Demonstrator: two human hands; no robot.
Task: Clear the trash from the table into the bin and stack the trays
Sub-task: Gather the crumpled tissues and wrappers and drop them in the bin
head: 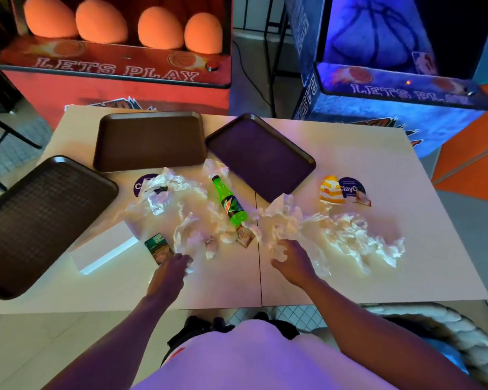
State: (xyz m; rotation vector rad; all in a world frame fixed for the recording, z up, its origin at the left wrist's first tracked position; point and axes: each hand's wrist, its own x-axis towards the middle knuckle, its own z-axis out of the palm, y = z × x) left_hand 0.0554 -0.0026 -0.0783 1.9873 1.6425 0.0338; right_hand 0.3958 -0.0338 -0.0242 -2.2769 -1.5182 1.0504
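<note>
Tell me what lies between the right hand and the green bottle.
A crumpled white paper lies between the right hand and the Mountain Dew bottle. The hand's fingers curl on the paper's near edge. A small brown packet sits by the bottle's base. Nothing else visible is in the way.

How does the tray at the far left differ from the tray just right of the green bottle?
The left tray shows a gridded surface; the right tray, beside the green bottle, looks smooth. The left tray looks dark brown, the right tray purple in the blue light. Both are empty, rectangular, with raised rims and rounded corners.
</note>
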